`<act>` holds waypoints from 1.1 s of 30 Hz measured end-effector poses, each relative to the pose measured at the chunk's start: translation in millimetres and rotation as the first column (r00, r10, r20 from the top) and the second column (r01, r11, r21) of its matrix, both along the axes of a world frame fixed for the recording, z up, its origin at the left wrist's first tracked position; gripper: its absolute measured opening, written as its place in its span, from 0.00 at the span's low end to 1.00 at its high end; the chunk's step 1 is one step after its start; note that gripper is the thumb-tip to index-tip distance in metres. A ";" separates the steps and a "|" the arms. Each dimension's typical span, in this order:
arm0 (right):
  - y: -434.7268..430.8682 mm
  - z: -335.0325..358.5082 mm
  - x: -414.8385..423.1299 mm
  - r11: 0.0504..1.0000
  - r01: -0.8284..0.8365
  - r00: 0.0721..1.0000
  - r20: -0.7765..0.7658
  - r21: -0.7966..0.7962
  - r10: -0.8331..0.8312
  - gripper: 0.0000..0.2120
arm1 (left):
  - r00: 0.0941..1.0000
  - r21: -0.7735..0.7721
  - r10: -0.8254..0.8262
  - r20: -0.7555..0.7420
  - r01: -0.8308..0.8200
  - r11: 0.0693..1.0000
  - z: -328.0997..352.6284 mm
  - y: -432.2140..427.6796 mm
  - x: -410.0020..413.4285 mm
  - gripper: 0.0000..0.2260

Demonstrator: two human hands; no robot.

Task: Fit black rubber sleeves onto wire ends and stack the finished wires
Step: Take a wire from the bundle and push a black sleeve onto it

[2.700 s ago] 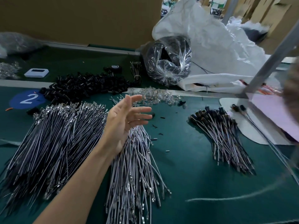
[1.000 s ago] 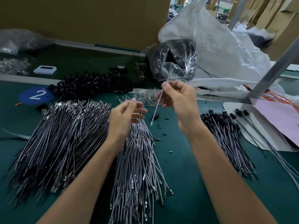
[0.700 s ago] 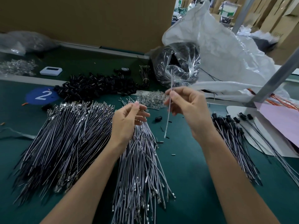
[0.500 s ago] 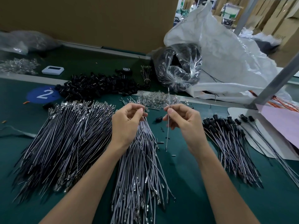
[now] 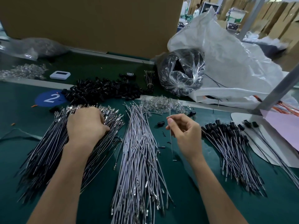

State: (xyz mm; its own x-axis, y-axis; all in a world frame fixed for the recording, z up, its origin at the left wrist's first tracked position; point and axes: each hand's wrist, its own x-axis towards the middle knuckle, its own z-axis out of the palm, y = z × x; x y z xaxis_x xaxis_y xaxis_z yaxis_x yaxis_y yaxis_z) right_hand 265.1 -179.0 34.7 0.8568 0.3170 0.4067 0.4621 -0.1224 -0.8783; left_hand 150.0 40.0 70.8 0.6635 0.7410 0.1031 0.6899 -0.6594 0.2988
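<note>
My right hand (image 5: 184, 135) pinches a thin grey wire (image 5: 171, 143) between thumb and forefinger; the wire hangs upright over the green mat. My left hand (image 5: 85, 125) lies on the terminal ends of the dark wire pile (image 5: 53, 152), fingers curled down into it; whether they hold a wire is hidden. A fan of light grey wires (image 5: 139, 159) lies between my hands. To the right lies a stack of wires fitted with black sleeves (image 5: 229, 143). A heap of loose black rubber sleeves (image 5: 103, 91) sits behind, and a single sleeve (image 5: 161, 123) lies near my right thumb.
A pile of clear plastic pieces (image 5: 161, 104) lies behind the grey wires. A clear bag of black parts (image 5: 181, 73) and a big white sack (image 5: 226, 62) stand at the back right beside a slanted metal post (image 5: 275, 92). A white device (image 5: 60, 74) and a blue "2" sticker (image 5: 48, 98) are at the left.
My left hand has moved left from the top of the grey wires onto the dark wire pile. My right hand has come lower and nearer, still pinching the single wire.
</note>
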 end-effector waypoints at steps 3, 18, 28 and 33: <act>1.3 -0.3 0.8 1.000 0.007 1.000 0.011 -0.003 -0.007 0.03 | 0.991 -0.077 0.001 0.131 0.009 0.997 -7.3 0.1 1.0 0.04; 1.0 6.6 -8.0 0.995 0.060 0.996 0.053 0.082 -0.065 0.05 | 0.504 -0.358 0.086 0.859 0.472 0.806 23.8 -20.4 18.9 0.04; -2.1 22.7 -8.9 0.855 -0.066 0.835 -0.441 0.515 0.330 0.04 | 0.241 -0.226 0.001 0.971 0.911 0.345 15.9 -80.0 38.2 0.12; -0.1 20.6 -5.1 0.867 -0.065 0.772 -0.525 0.495 0.358 0.03 | 0.376 -0.343 -0.009 0.927 0.856 0.386 -14.8 -93.3 44.5 0.05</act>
State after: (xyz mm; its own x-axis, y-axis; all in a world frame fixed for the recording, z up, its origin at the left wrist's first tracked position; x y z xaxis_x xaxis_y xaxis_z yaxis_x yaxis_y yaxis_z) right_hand 260.1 -179.1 55.3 0.8980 0.4398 -0.0110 -0.1899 0.3650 -0.9114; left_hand 194.5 -53.3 56.1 0.8470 0.3757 0.3762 -0.4114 0.0148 0.9114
